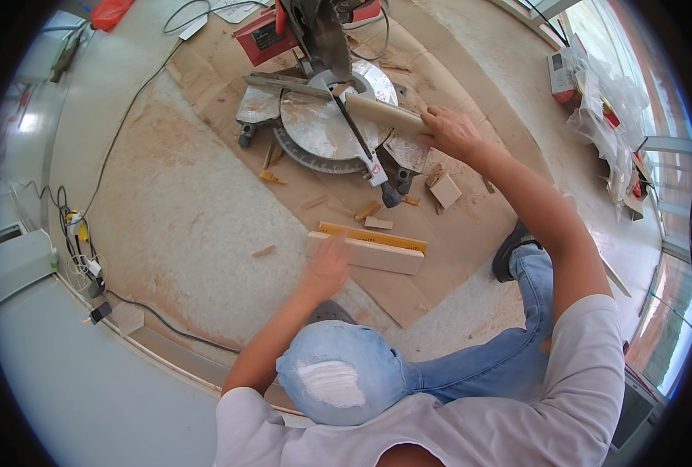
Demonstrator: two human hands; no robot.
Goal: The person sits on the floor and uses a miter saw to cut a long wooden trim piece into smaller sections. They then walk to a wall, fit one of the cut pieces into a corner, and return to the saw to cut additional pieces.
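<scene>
A mitre saw (pixel 322 117) with a round metal table stands on the floor ahead of me, its blade guard raised at the back. My right hand (pixel 451 132) is closed round the right end of a pale wooden board (pixel 385 113), whose other end lies on the saw table by the fence. Nearer to me, my left hand (pixel 329 263), slightly blurred, grips the left end of a pale wooden plank (pixel 385 258). Against the plank's far side lies a yellow strip with dark markings (pixel 377 237). The undersides of both pieces are hidden.
Cardboard sheets (pixel 439 280) with sawdust lie beneath the saw. Around its base are small offcuts (pixel 378 223) and a wooden block (pixel 444 189). A black cable (pixel 120 128) runs along the left floor to a power strip (pixel 95 286). Plastic bags (pixel 606 101) lie at the right.
</scene>
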